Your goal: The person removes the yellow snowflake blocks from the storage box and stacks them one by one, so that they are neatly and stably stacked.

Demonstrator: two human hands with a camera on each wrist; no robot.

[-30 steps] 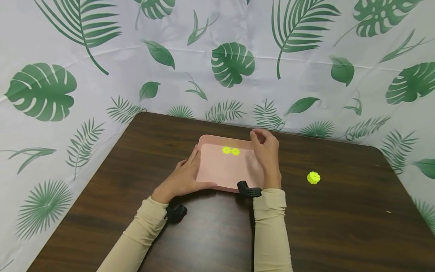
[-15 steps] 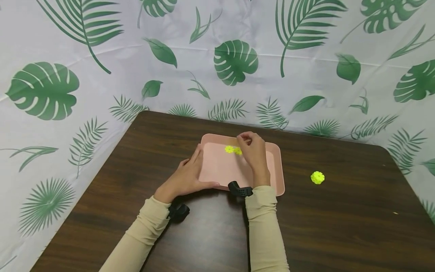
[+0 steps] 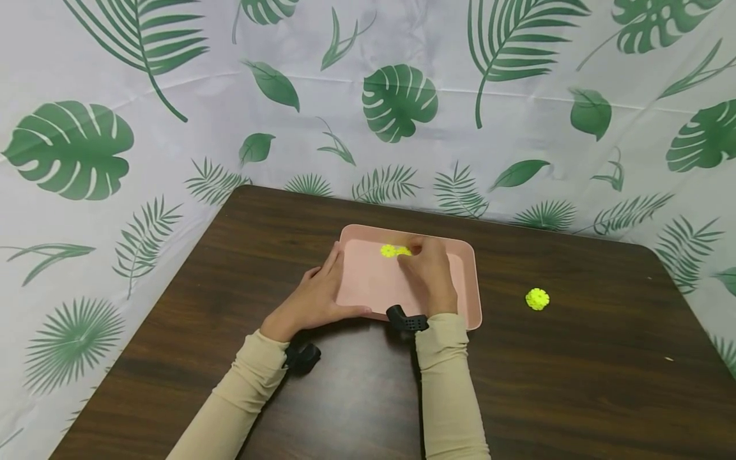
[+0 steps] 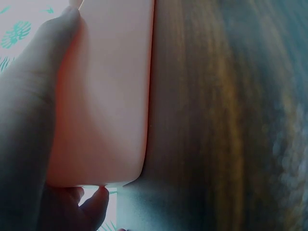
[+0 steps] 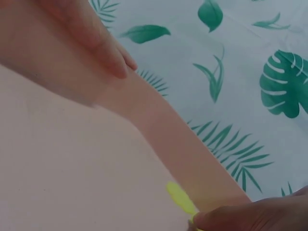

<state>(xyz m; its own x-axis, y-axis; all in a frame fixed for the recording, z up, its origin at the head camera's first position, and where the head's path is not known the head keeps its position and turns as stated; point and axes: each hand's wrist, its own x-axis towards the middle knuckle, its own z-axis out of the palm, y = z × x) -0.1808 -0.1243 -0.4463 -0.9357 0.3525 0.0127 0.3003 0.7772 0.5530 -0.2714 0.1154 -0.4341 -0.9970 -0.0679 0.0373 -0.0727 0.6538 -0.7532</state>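
Note:
My left hand holds the near left corner of a shallow pink tray, thumb along the front rim and fingers along the left side. The left wrist view shows the tray's outer wall between thumb and fingers. Two yellow flower-shaped discs lie side by side near the tray's far wall. My right hand reaches over the tray, its thumb and fingertips pinching at the right-hand disc, which they partly cover. In the right wrist view the thumb meets a yellow disc beside the pink wall.
A small stack of yellow flower-shaped discs lies on the dark wooden table, right of the tray. A tiny pale scrap lies further right. A white cloth printed with green leaves hangs behind the table.
My right hand has moved left from the tray's right side, then lowered to the right-hand disc. My left hand stays on the tray. The head view has shifted slightly.

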